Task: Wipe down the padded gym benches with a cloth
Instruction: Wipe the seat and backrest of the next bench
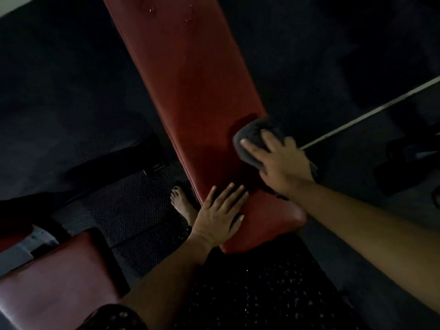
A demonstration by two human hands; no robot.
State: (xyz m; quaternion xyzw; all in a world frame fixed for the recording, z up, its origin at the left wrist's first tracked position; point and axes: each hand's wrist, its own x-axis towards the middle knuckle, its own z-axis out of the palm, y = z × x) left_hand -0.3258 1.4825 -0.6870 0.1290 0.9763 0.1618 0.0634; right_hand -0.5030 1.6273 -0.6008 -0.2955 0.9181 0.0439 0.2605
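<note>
A long red padded bench (195, 86) runs from the top of the view down to my body. A dark grey cloth (252, 135) lies bunched on the bench's right edge. My right hand (281, 160) presses flat on the cloth with fingers spread. My left hand (220, 214) rests palm down with straight fingers on the near end of the bench, holding nothing. Small wet drops show on the pad at the far end (188, 16).
A second red padded bench (57, 277) sits at the lower left. My bare foot (182, 203) stands on the dark textured floor mat (133, 210) left of the bench. A pale metal bar (371, 110) crosses the dark floor on the right.
</note>
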